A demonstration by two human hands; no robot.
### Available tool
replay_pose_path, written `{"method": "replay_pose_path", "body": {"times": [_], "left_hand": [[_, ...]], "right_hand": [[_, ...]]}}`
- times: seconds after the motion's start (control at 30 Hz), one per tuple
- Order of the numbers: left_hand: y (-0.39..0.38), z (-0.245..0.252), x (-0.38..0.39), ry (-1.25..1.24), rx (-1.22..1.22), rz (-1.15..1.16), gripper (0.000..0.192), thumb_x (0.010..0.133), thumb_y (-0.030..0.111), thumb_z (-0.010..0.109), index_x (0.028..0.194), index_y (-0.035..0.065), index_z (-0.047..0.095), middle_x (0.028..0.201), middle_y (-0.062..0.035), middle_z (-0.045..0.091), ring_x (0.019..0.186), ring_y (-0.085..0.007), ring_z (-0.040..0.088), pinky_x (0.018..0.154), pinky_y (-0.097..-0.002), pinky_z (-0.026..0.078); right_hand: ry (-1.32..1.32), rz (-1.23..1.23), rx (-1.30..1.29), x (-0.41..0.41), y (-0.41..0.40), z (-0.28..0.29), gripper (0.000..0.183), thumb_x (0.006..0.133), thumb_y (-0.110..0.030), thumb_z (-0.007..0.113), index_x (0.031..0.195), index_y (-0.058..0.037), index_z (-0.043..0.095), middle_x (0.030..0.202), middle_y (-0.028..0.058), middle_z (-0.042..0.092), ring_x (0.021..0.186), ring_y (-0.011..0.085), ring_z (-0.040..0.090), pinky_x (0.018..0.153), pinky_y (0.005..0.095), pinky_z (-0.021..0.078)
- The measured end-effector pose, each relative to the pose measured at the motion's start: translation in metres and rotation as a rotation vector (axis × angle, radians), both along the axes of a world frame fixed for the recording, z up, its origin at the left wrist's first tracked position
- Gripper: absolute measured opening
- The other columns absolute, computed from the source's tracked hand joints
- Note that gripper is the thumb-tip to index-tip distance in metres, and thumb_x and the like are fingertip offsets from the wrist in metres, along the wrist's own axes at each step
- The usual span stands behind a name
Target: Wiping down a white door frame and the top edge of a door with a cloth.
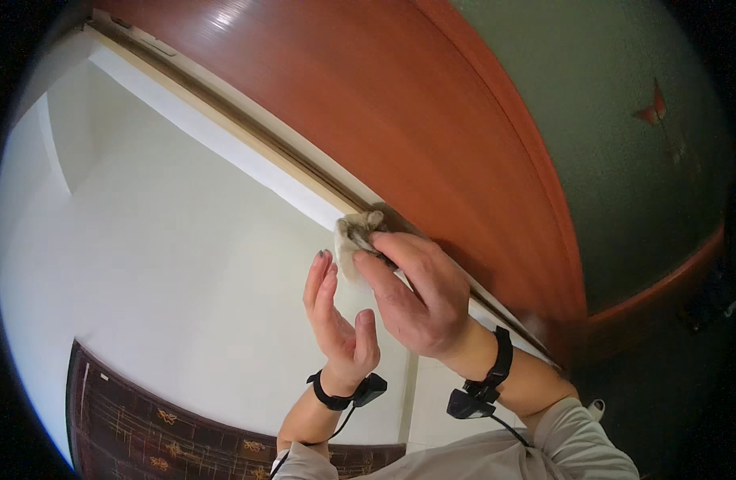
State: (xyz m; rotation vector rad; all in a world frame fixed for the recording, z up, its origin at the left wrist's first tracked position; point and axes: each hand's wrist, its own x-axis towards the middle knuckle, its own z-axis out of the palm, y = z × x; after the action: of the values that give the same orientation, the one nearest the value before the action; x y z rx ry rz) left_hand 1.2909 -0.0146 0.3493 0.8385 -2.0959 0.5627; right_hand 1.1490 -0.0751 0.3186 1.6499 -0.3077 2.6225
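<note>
My right hand [425, 294] pinches a crumpled cloth [349, 246], off-white with dark grey stains, between thumb and fingers. The cloth lies against a long narrow edge [248, 141] with pale borders and a dark groove, which runs diagonally between the white wall and the wooden panel. Just left of the cloth, my left hand [341, 327] is raised with its thumb apart from its fingers and nothing in it. Part of the cloth is hidden behind my right fingers.
A glossy reddish-brown wooden panel [368, 108] borders green textured glass [608, 180] with a red motif. The white wall [194, 240] fills the left. At lower left is a dark surface [194, 426] with gold motifs. Cables trail from black wrist straps [501, 357].
</note>
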Motion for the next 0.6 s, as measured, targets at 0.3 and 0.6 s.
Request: {"method": "replay_pose_path", "body": {"times": [0.3,0.6], "left_hand": [[-0.028,-0.006,0.008,-0.038,-0.188,0.109,0.060,0.088,0.004,0.053,0.145,-0.0022,0.036,0.151,-0.0281,0.032,0.140,-0.0424,0.035,0.114,-0.0516,0.031],[-0.041,-0.036,0.026,0.011,-0.145,0.169,0.060,0.087,0.003,0.058,0.143,-0.0038,0.039,0.145,-0.0267,0.039,0.136,-0.0395,0.039,0.112,-0.0479,0.032]], "right_hand": [[-0.009,-0.161,-0.003,0.015,-0.034,0.021,0.038,0.081,-0.010,0.063,0.114,0.0088,0.063,0.115,0.0219,0.065,0.102,0.0322,0.066,0.090,0.0355,0.0543],[-0.068,-0.155,0.072,0.046,-0.043,0.030,0.043,0.069,0.000,0.063,0.111,0.0082,0.062,0.114,0.0252,0.063,0.098,0.0387,0.063,0.085,0.0398,0.0540]]}}
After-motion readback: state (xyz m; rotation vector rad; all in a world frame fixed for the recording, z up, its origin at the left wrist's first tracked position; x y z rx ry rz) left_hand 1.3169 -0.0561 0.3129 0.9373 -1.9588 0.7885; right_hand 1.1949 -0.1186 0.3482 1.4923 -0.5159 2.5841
